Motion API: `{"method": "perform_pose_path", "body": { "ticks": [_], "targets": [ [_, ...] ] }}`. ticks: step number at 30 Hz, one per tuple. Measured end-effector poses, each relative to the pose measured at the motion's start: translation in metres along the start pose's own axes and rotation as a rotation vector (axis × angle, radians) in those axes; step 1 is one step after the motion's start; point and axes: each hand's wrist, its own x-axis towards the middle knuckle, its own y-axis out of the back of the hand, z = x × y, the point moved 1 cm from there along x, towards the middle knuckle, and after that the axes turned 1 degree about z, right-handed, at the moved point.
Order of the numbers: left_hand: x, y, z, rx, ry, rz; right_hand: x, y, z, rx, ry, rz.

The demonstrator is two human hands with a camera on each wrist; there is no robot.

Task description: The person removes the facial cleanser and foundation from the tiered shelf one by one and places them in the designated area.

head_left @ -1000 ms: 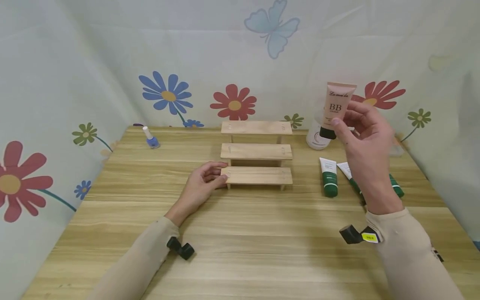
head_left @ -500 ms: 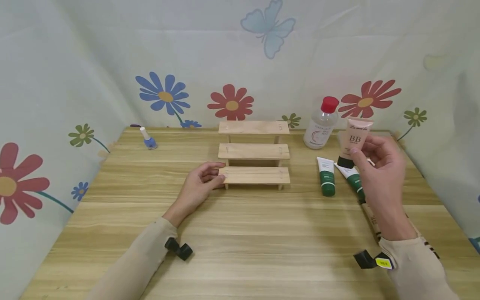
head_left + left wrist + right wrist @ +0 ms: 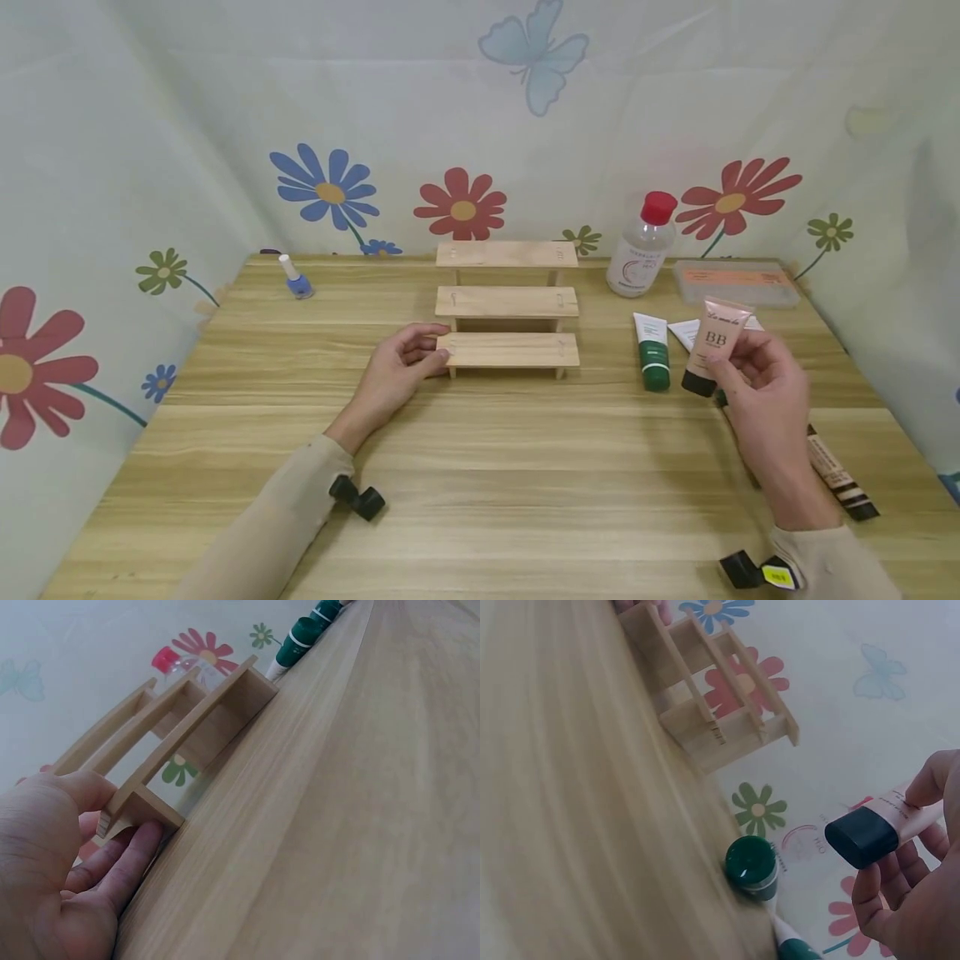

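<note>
A three-step wooden display stand stands mid-table. My left hand grips the left end of its lowest step; in the left wrist view the thumb lies at the board's edge and the fingers reach under it beside the leg. At the right, my right hand holds a pink BB cream tube between thumb and fingers, its black cap pointing down. The tube hangs over the table, overlapping a white-and-green tube in the head view.
Another white-and-green tube lies right of the stand. A clear red-capped bottle and a flat clear box sit behind it. A brown-and-black tube lies by my right wrist. Blue nail polish stands at back left.
My right hand has come down and toward me, slightly to the right, with the BB cream tube, uncovering the red-capped bottle and the clear box. My left hand stays on the stand.
</note>
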Motion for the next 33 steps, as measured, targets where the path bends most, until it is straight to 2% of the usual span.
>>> {"method": "perform_pose_path", "body": {
  "ticks": [6,14,20,27,33],
  "targets": [
    [-0.001,0.000,0.000,-0.001,0.001,-0.002,-0.012,0.003,0.011,-0.033,-0.009,-0.047],
    [0.001,0.000,-0.003,-0.010,-0.004,0.000,-0.027,0.008,0.028,-0.157,-0.017,-0.108],
    [0.000,0.000,-0.001,-0.021,-0.004,0.002,-0.039,0.007,0.040,-0.216,-0.011,-0.211],
    [0.001,0.000,-0.002,-0.052,-0.007,0.001,-0.042,0.004,0.046,-0.251,0.022,-0.269],
    [0.001,0.000,-0.002,-0.051,-0.007,-0.002,-0.044,0.004,0.047,-0.359,0.036,-0.298]
  ]
}}
